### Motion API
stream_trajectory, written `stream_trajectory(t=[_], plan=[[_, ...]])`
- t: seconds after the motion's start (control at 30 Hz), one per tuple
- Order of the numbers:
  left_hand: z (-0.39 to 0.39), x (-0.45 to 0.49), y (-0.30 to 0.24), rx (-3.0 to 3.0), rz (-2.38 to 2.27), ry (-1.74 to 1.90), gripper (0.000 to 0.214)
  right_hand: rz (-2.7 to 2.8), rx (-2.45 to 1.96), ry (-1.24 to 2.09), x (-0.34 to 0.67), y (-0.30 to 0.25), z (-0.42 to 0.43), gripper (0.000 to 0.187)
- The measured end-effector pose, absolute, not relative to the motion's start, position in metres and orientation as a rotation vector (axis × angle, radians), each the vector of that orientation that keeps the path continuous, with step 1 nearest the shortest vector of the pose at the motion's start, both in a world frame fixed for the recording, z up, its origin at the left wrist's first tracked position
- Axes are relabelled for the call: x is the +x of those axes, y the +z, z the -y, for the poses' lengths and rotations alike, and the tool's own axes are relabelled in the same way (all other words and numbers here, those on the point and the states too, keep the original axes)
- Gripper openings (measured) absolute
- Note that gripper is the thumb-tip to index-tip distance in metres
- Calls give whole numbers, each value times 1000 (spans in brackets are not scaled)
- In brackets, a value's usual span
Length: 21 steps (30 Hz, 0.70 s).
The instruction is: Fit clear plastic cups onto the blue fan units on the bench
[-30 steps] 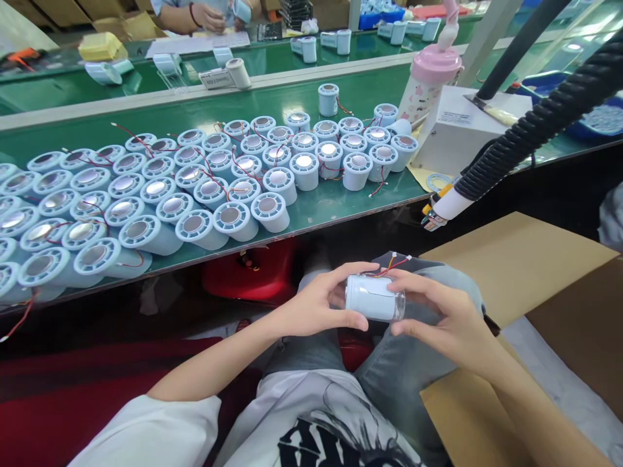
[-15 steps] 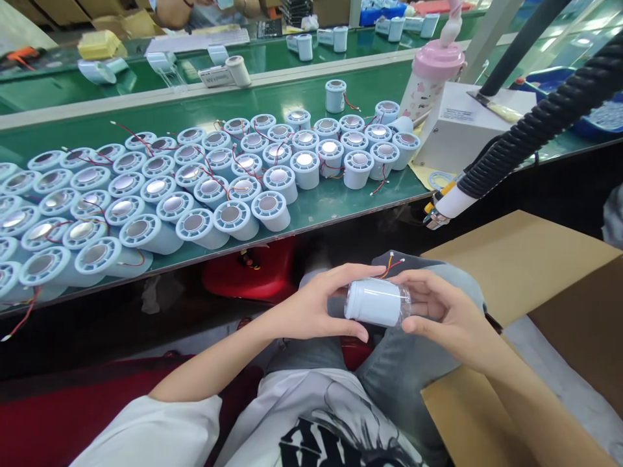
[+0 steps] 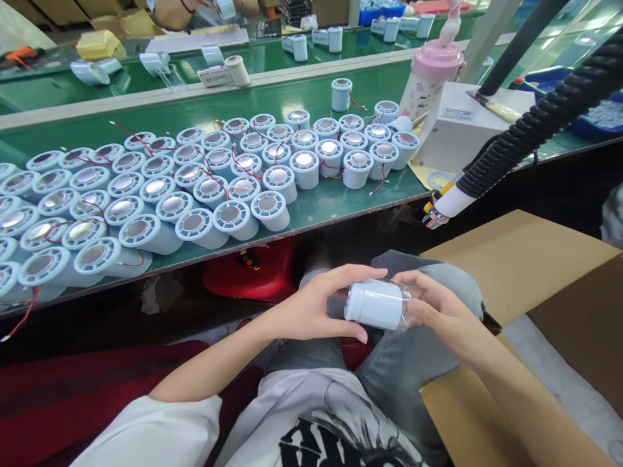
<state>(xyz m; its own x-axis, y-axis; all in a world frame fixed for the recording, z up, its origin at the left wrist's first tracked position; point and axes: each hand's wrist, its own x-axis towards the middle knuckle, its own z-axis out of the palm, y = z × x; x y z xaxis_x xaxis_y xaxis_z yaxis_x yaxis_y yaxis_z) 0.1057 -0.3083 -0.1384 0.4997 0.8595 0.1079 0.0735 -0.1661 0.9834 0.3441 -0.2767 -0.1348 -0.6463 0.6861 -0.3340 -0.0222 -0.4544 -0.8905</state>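
Note:
Above my lap I hold a light-blue plastic cylinder [image 3: 377, 303] on its side, with clear film around it that sticks out past its right end. My left hand [image 3: 321, 303] curves around the left end, thumb and fingers on opposite sides. The fingers of my right hand [image 3: 435, 308] pinch the clear film [image 3: 405, 308] at the right end. On the green bench ahead stand many similar light-blue cylinders [image 3: 234, 219] in rows, with metal discs on top and thin red wires. One cylinder [image 3: 341, 95] stands apart behind them.
An open cardboard box [image 3: 520, 259] is at my right. Over it hangs a black corrugated hose [image 3: 525, 130] with a metal nozzle [image 3: 435, 217]. A pink-lidded bottle [image 3: 433, 71] stands by a white machine base [image 3: 457, 130]. Across the bench, a co-worker's arm [image 3: 170, 13] shows beside a moving-belt surface [image 3: 272, 65].
My right fingers have closed in on the film at the cylinder's right end. The wires above the cylinder no longer show. Items on the far belt have shifted slightly left.

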Motion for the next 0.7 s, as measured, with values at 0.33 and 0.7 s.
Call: stream_trajectory(t=[0.33,0.7], plan=[[309,106,-140,1763,-784,1029,81,1473,-935,1926,344,-128,281,24],[311,104,-139,1801,-809,1081,79,1527,-1006,1740,349,-125,282,23]])
